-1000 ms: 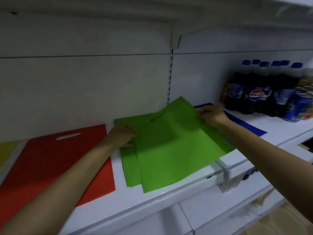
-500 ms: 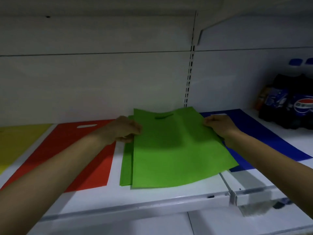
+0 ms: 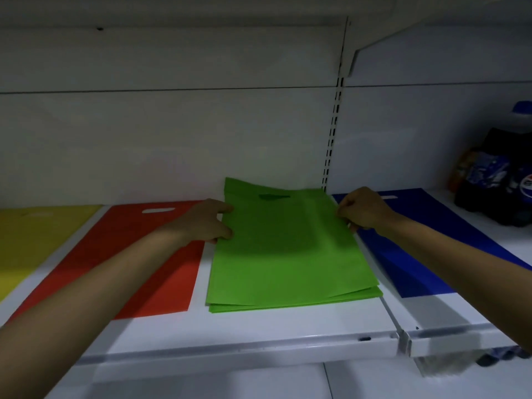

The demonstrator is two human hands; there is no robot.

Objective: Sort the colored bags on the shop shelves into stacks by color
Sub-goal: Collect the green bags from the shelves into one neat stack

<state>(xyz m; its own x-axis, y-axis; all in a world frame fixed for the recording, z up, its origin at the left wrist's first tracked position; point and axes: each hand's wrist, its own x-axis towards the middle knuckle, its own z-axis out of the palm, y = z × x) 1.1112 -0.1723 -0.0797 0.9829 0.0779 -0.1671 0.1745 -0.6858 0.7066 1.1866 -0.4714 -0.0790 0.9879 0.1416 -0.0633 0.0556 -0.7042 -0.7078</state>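
Shelf [image 3: 259, 326] carries the green stack [image 3: 290, 254] at centre, between red bag [image 3: 138, 254] and blue bag [image 3: 431, 246]. The stack's long axis runs from back wall to front lip, with the handle slot rearward. Left hand [image 3: 207, 220] pinches its left edge and right hand [image 3: 362, 210] its right edge, both equally near. Judged: squaring is due, as lower sheets fan out at the front

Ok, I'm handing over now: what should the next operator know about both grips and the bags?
Left grip holds the green stack by its left edge; right grip pinches its right edge.
On the shelf, left to right: yellow bag, red bag, green stack, blue bag.
Done: greens piled together, nearly square.
Left: even the fanned front edges, let go; any unsorted bags elsewhere are out of view.
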